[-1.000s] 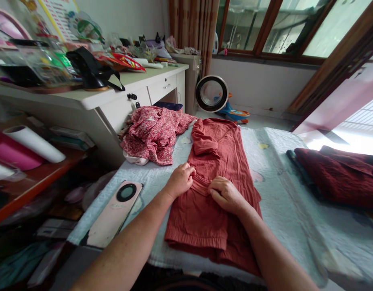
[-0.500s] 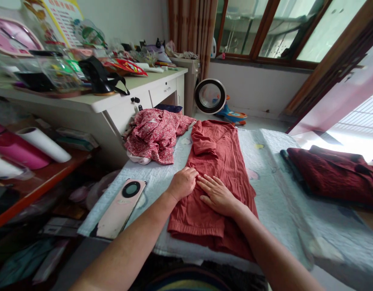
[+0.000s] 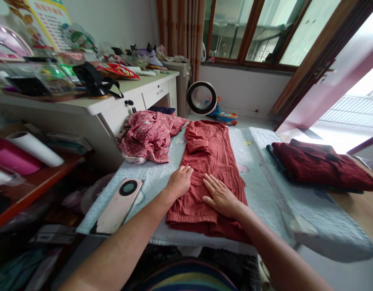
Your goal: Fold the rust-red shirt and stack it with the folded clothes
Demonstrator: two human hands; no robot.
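Note:
A rust-red garment (image 3: pixel 215 155) lies lengthwise on a pale quilted pad (image 3: pixel 265 182) in front of me. My left hand (image 3: pixel 179 181) rests on the garment's left edge with fingers curled down onto the cloth. My right hand (image 3: pixel 220 197) lies flat on the cloth beside it, fingers spread and pointing away from me. Neither hand lifts the fabric. The near hem of the garment is folded over in layers.
A crumpled red floral cloth (image 3: pixel 148 135) lies at the pad's far left. A pink phone (image 3: pixel 120 204) sits at the near left. Folded dark-red clothes (image 3: pixel 319 167) rest at the right. A cluttered white desk (image 3: pixel 92 103) stands left; a round fan (image 3: pixel 201 98) is beyond.
My right hand went from curled fingers gripping the cloth to lying flat and open on it. The left hand stayed at the garment's left edge. The camera view shifted slightly.

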